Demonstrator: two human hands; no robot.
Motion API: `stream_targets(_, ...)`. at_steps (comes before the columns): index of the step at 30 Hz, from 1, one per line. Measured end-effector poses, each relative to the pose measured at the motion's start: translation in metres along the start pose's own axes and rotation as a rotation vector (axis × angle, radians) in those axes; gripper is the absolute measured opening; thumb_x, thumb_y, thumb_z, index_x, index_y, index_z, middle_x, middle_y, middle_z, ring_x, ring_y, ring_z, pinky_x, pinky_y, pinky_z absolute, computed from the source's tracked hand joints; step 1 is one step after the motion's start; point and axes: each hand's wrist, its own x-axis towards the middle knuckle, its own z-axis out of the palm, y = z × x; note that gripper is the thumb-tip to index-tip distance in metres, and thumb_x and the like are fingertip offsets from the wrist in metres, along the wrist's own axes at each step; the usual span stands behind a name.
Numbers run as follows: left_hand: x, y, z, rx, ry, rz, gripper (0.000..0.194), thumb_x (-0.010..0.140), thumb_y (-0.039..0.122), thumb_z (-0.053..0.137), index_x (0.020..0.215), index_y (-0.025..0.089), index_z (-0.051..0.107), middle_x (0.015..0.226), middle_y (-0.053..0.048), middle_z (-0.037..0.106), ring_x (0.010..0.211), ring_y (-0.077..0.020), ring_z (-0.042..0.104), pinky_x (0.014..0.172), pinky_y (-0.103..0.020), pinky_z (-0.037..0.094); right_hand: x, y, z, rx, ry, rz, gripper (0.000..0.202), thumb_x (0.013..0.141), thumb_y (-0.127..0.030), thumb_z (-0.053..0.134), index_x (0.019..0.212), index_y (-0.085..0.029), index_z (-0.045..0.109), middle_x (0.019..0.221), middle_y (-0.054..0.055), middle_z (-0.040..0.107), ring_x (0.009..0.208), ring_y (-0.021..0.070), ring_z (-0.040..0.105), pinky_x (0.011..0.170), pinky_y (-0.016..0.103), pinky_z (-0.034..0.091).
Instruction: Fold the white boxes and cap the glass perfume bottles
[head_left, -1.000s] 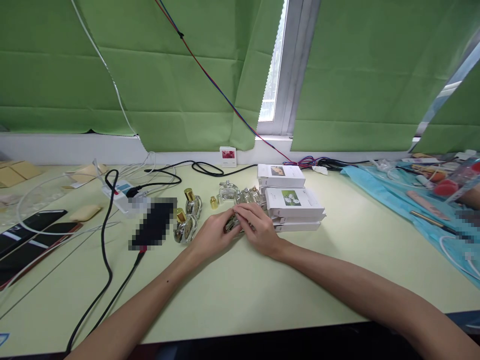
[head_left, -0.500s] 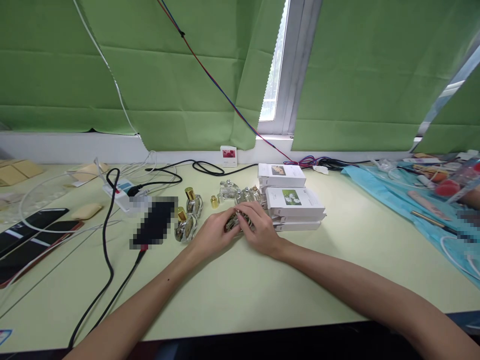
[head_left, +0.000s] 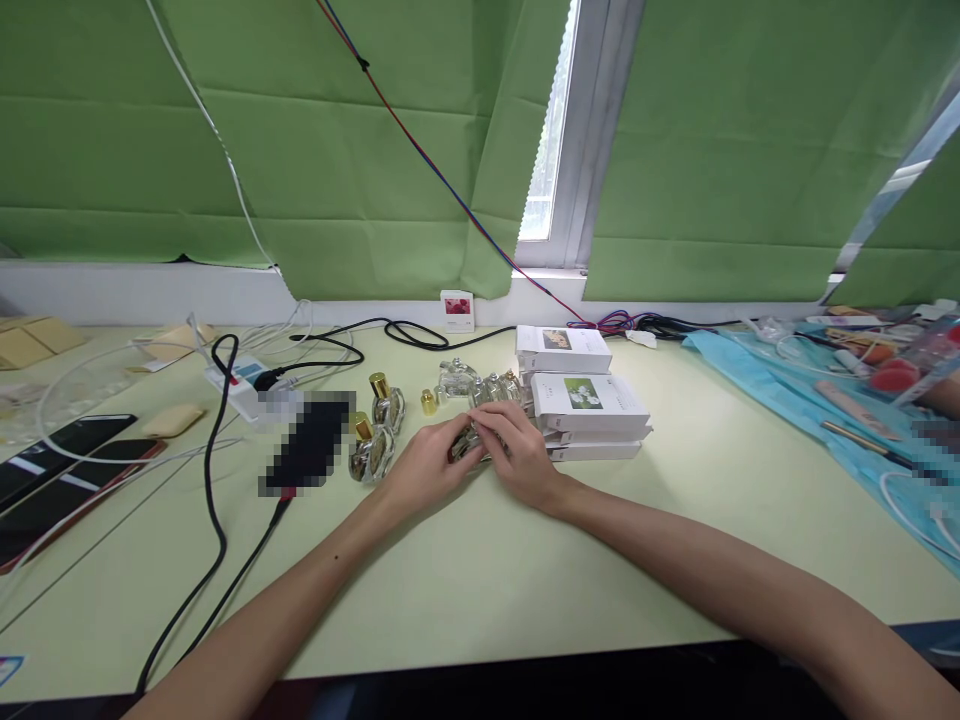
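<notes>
My left hand (head_left: 435, 458) is closed around a small glass perfume bottle (head_left: 466, 446), mostly hidden by the fingers. My right hand (head_left: 517, 450) is closed at the top of that same bottle, its fingertips meeting those of the left. Two glass bottles with gold caps (head_left: 380, 410) stand to the left of the hands. A loose gold cap (head_left: 428, 402) sits behind them. Further back are a clear glass bottle (head_left: 456, 380) and more bottles (head_left: 495, 390) without gold caps, just beyond my right fingers.
White boxes (head_left: 592, 408) are stacked right of the hands. A pixelated dark device (head_left: 311, 443) with a black cable (head_left: 217, 500) lies left, near phones (head_left: 67, 480) and a power strip (head_left: 240, 390). Blue sheeting (head_left: 787, 400) with clutter covers the far right.
My right fingertips have shifted slightly over the top of the bottle, covering more of it. Everything else looks the same.
</notes>
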Motion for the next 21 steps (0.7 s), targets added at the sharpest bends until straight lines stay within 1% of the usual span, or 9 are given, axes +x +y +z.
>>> stream_targets(7, 0.0000, 0.0002, -0.0004, -0.004, -0.007, -0.003, 0.025, 0.098, 0.038, 0.053, 0.112, 0.019, 0.063, 0.080, -0.001, 0.066, 0.061, -0.0140, 0.052, 0.059, -0.026, 0.035, 0.0005, 0.0007, -0.0001, 0.022, 0.015, -0.026, 0.026, 0.104, -0.012, 0.051, 0.123, -0.023, 0.065, 0.107, 0.009, 0.068, 0.098, 0.0211, 0.063, 0.084, 0.039, 0.058)
stream_targets(13, 0.0004, -0.0004, 0.0000, -0.011, -0.008, -0.003, 0.023, 0.098, 0.037, 0.053, 0.109, 0.020, 0.063, 0.082, -0.001, 0.068, 0.061, -0.0139, 0.053, 0.060, -0.026, 0.037, -0.0006, 0.0026, 0.0007, 0.045, 0.012, -0.011, 0.025, 0.103, -0.012, 0.052, 0.121, -0.025, 0.064, 0.105, 0.009, 0.067, 0.097, 0.0214, 0.062, 0.083, 0.039, 0.057)
stream_targets(17, 0.0006, 0.0007, -0.0010, -0.016, -0.019, -0.011, 0.024, 0.098, 0.037, 0.053, 0.111, 0.020, 0.063, 0.086, -0.001, 0.069, 0.062, -0.0140, 0.054, 0.062, -0.026, 0.038, -0.0010, 0.0046, 0.0018, 0.055, 0.003, 0.010, 0.023, 0.103, -0.015, 0.052, 0.119, -0.027, 0.065, 0.104, 0.008, 0.067, 0.095, 0.0210, 0.062, 0.082, 0.039, 0.057)
stream_targets(21, 0.0005, 0.0007, -0.0008, -0.009, -0.017, -0.013, 0.025, 0.098, 0.038, 0.053, 0.111, 0.019, 0.063, 0.088, -0.002, 0.070, 0.063, -0.0144, 0.055, 0.063, -0.027, 0.038, 0.0003, 0.0043, 0.0016, 0.069, 0.006, 0.005, 0.021, 0.103, -0.014, 0.053, 0.115, -0.025, 0.065, 0.103, 0.008, 0.067, 0.094, 0.0208, 0.062, 0.082, 0.040, 0.057)
